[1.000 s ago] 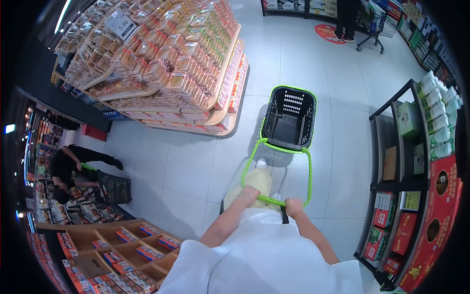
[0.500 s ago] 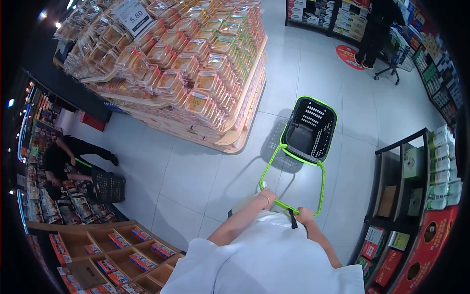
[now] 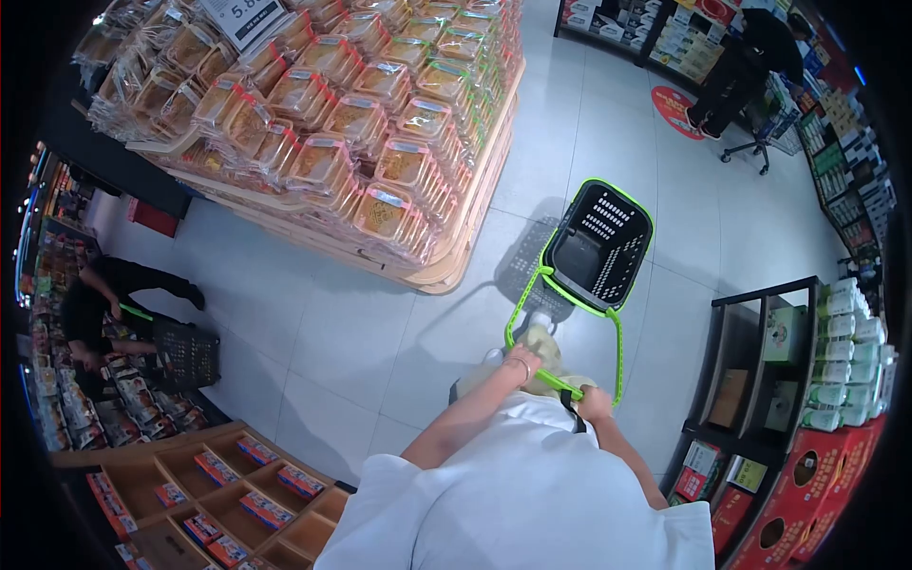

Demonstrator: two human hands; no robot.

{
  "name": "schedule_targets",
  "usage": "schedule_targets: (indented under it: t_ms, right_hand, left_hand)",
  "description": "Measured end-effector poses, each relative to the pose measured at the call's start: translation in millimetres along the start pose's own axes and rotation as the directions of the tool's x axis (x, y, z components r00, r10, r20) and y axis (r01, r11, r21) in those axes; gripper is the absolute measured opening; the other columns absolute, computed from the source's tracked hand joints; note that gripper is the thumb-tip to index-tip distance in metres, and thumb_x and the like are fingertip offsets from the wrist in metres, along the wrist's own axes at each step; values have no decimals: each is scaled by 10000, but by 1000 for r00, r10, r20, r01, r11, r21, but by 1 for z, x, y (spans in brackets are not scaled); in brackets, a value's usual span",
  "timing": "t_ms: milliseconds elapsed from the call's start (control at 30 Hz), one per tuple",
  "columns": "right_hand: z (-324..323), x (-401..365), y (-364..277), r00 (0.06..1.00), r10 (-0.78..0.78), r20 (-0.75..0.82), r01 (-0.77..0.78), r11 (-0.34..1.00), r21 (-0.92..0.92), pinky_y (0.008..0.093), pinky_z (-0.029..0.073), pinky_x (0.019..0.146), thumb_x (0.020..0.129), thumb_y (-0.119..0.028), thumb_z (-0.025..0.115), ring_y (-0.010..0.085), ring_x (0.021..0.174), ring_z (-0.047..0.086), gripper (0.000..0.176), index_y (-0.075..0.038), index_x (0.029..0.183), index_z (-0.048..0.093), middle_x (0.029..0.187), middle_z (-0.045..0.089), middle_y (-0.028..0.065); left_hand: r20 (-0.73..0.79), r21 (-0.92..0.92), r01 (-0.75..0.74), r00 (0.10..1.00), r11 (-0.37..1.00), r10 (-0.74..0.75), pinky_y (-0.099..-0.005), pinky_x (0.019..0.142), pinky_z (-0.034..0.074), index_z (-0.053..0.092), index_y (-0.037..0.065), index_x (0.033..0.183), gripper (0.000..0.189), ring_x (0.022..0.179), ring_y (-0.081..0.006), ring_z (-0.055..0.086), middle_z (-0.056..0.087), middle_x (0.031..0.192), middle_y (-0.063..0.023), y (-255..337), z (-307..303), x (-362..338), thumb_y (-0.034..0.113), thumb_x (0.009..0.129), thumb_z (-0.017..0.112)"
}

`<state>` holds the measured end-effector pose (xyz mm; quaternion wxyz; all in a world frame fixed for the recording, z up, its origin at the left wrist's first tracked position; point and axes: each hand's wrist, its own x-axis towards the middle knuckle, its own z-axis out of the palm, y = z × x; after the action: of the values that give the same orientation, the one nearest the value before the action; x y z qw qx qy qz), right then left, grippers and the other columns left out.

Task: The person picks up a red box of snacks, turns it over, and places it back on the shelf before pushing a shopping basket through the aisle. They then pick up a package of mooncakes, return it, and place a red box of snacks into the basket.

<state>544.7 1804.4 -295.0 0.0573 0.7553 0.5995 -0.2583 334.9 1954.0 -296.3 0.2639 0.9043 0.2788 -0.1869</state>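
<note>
Compared with half a second earlier, the view has shifted: the price sign (image 3: 245,21) on the pile of wrapped packs (image 3: 380,171) is now cut off by the far edge. One of two white shoes (image 3: 541,321) has come forward inside the frame of the green handle (image 3: 559,383), just short of the black basket (image 3: 608,215); the other is to its left and nearer. The basket is ahead of the wearer on the floor (image 3: 332,351), right of the pile, and remains tilted.

The left hand (image 3: 522,361) has its fingers curled round the left part of the handle's crossbar, with one band (image 3: 519,367) at the wrist. The right hand (image 3: 595,403) has its fingers closed over the right end, just beside one black strap (image 3: 573,412).

Two other people are in view. One, in dark clothes (image 3: 85,309), bends at the left beside a second basket (image 3: 186,354); the other (image 3: 771,43) stands far right by one trolley (image 3: 781,119) and one red floor sticker (image 3: 673,106). The right-hand rack (image 3: 750,296) shows two pale green boxes (image 3: 785,332) and one brown box (image 3: 729,397). Near left is one wooden compartment shelf (image 3: 190,461); its small boxes (image 3: 266,510) run out of view, so their full count cannot be told.
</note>
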Motion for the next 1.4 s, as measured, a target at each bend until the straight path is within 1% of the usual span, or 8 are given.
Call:
schedule_targets:
  t_ms: [200, 500, 600, 833, 967, 1100, 1267, 1400]
  right_hand:
    - [-19, 29, 6, 1000, 17, -23, -17, 1000, -5, 485, 516, 696, 736, -229, 650, 366, 772, 664, 167, -116, 845, 707, 787, 684, 165]
    - [-62, 118, 46, 998, -41, 47, 41, 999, 2, 465, 534, 723, 726, -358, 630, 362, 782, 672, 294, -137, 896, 725, 819, 694, 163]
    - [-96, 142, 64, 995, -63, 74, 60, 997, 48, 471, 526, 755, 741, -286, 599, 366, 817, 668, 250, -110, 875, 715, 858, 691, 184]
    - [-129, 189, 95, 986, -161, -37, 163, 986, 47, 459, 534, 717, 682, -408, 648, 357, 757, 671, 323, -113, 795, 715, 778, 688, 169]
    - [-133, 208, 106, 985, -164, -56, 169, 982, 86, 456, 534, 714, 688, -404, 639, 354, 755, 672, 316, -117, 796, 715, 777, 689, 167]
    - [-141, 219, 111, 971, -234, -54, 236, 971, 47, 462, 530, 666, 714, -424, 621, 347, 702, 672, 332, -117, 805, 713, 729, 680, 168]
    - [-152, 233, 98, 986, -161, -34, 163, 985, 50, 456, 531, 663, 731, -407, 607, 341, 707, 673, 315, -126, 825, 714, 751, 689, 158]
    - [-151, 251, 83, 991, -136, 5, 136, 989, 66, 470, 527, 679, 742, -411, 601, 349, 725, 673, 306, -142, 833, 715, 770, 692, 157]
  left_hand:
    - [23, 18, 15, 1000, 1000, -15, -410, 934, 421, 712, 157, 955, 207, 1018, -267, 638, 700, 993, -90, -12, -21, 23, 121, 777, 613]
    - [36, 17, 60, 998, 998, -61, -404, 961, 407, 685, 166, 1017, 265, 1045, -246, 623, 691, 997, -76, -34, -70, 101, 107, 768, 616]
    - [61, 0, 77, 995, 997, -77, -404, 964, 406, 668, 168, 1060, 306, 1064, -248, 615, 682, 1040, -77, -30, -88, 127, 110, 763, 623]
    - [102, -36, 125, 987, 991, -121, -425, 961, 416, 655, 147, 1088, 319, 1097, -267, 602, 671, 1085, -92, -22, -146, 158, 108, 775, 602]
    - [79, 28, 117, 990, 993, -119, -427, 958, 424, 652, 144, 1098, 329, 1105, -269, 597, 669, 1090, -94, -28, -151, 175, 96, 781, 582]
    - [39, -26, 123, 992, 992, -122, -422, 964, 427, 655, 141, 1101, 330, 1099, -281, 600, 670, 1090, -114, -34, -150, 182, 101, 784, 572]
    - [53, -25, 43, 998, 999, -42, -424, 966, 432, 651, 140, 1118, 335, 1088, -298, 609, 670, 1100, -137, -61, -162, 191, 162, 791, 579]
    - [133, -49, 78, 989, 996, -71, -443, 949, 449, 645, 141, 1141, 365, 1070, -310, 618, 666, 1097, -153, -83, -179, 196, 191, 785, 585]
